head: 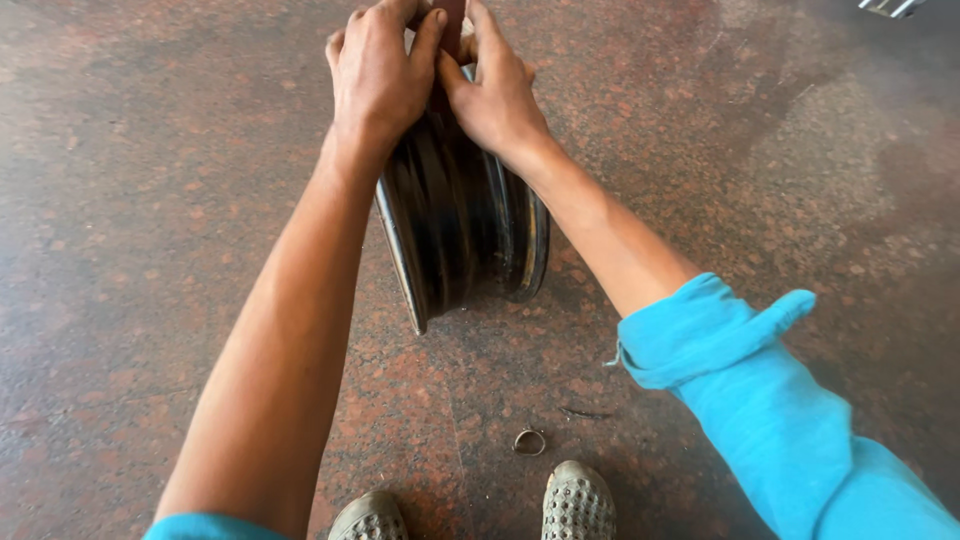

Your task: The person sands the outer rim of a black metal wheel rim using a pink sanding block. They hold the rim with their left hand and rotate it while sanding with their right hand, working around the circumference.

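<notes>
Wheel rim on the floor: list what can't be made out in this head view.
- Top of the wheel rim: covered by the left hand and right hand.
- Small dark reddish piece between the fingers: cut off by the top edge, kind unclear.
- Metal object in the top right corner: cut off by the frame.
- Small ring near the shoes: too small to identify.

Head-mounted, looking steeply down and forward over both outstretched arms, close above the floor (150,200); shoes (575,500) at six o'clock.
</notes>
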